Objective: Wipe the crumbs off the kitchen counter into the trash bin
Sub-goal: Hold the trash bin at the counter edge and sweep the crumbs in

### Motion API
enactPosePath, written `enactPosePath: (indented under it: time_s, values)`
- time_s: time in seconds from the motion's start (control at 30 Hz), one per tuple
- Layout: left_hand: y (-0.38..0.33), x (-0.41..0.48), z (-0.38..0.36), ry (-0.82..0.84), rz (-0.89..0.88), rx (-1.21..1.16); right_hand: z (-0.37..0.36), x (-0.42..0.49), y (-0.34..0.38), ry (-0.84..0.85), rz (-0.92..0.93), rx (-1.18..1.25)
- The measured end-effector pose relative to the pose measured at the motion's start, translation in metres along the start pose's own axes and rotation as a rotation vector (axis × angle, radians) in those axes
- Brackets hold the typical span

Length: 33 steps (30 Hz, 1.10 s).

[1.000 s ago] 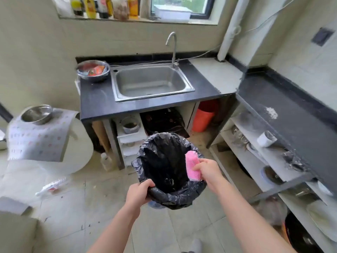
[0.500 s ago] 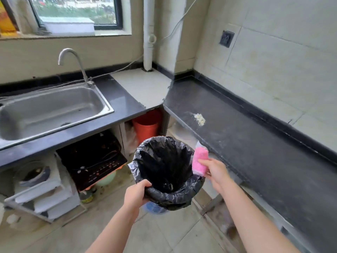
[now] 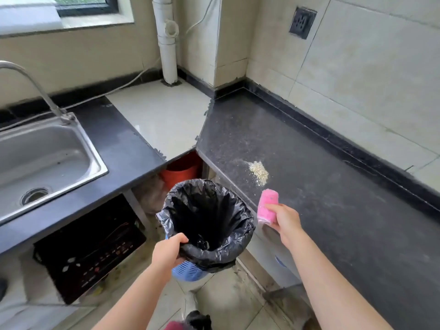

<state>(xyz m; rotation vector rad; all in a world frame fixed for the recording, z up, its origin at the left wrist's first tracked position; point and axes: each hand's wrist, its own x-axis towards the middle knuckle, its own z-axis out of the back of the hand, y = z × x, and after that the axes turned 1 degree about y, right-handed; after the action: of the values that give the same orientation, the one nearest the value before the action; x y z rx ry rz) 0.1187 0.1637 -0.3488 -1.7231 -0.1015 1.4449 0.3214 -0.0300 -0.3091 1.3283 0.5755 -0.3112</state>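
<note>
Near the counter's [image 3: 333, 210] front edge the crumbs [image 3: 259, 173] are seen just beyond the pink cloth [image 3: 267, 206] gripped by the right hand [image 3: 284, 221], the trash bin [image 3: 188, 272] being held at its rim by the left hand [image 3: 169, 252].

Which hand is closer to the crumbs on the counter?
The right. The right hand, holding a pink cloth, is just short of the crumbs, over the counter edge; the left hand grips the bin farther back, off the counter.

Beige tiled walls [image 3: 357, 75] frame a white drainpipe [image 3: 167, 44], a steel sink [image 3: 47, 158] and a daylit window [image 3: 85, 4].
</note>
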Motion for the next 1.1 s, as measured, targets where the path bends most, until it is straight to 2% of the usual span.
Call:
enactPosePath:
  time_s: [0.17, 0.27, 0.43, 0.53, 0.63, 0.7, 0.8, 1.1]
  values:
    - [-0.033, 0.038, -0.017, -0.049, 0.06, 0.088, -0.005, 0.059, 0.021, -0.11, -0.037, -0.061]
    - [-0.044, 0.052, -0.024, -0.055, 0.092, 0.12, -0.006, 0.089, 0.036, -0.187, 0.022, -0.179]
    - [-0.055, 0.066, -0.036, -0.076, 0.122, 0.155, -0.007, 0.149, 0.071, -0.3, 0.233, -0.562]
    - [-0.055, 0.071, -0.048, -0.073, 0.136, 0.163, -0.006, 0.192, 0.081, -0.312, 0.275, -0.872]
    - [-0.055, 0.073, -0.06, -0.063, 0.124, 0.175, -0.003, 0.21, 0.076, -0.195, 0.275, -1.144]
    - [-0.057, 0.073, -0.066, -0.059, 0.113, 0.177, -0.008, 0.204, 0.069, -0.11, 0.349, -1.242]
    - [-0.061, 0.071, -0.072, -0.061, 0.094, 0.192, -0.023, 0.182, 0.058, 0.022, 0.436, -1.251]
    - [-0.069, 0.056, -0.074, -0.045, 0.048, 0.206, -0.06, 0.112, 0.022, 0.355, 0.463, -1.149]
